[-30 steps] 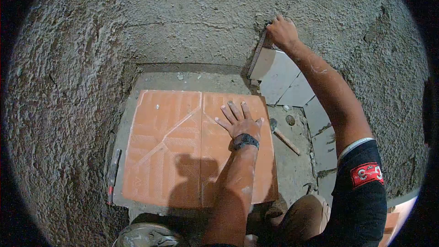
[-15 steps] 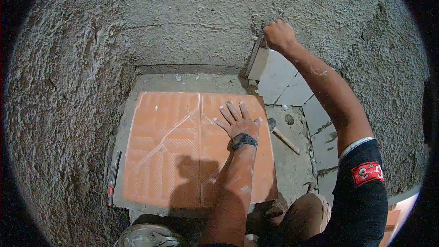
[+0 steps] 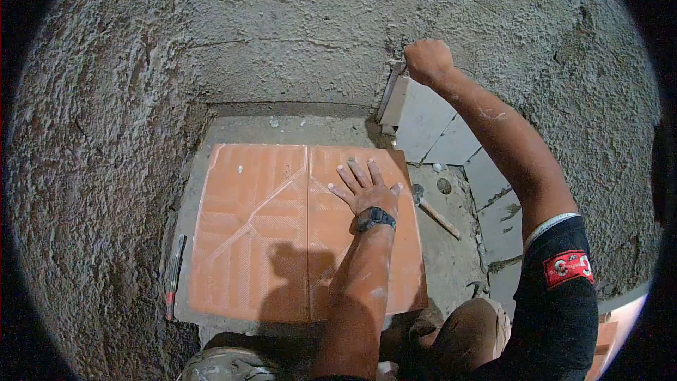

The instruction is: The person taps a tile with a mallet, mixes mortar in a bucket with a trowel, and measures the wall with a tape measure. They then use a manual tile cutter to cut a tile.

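Note:
My left hand lies flat with its fingers spread on the right one of two orange ridged tiles, a dark watch on its wrist. Further up on the right, my right hand is closed in a fist against the rough wall, just above the top end of the white wall tiles. What its fingers hold, if anything, is hidden. A narrow strip stands at the tiles' edge, just below this hand.
A hammer lies on the floor right of the orange tiles. Along their left side is a dark tool with a red end. Rough cement walls rise around. A round container is at the bottom edge.
My right hand has shifted very slightly down, and its fingers are turned further out of sight. My left hand has stayed in place on the tile.

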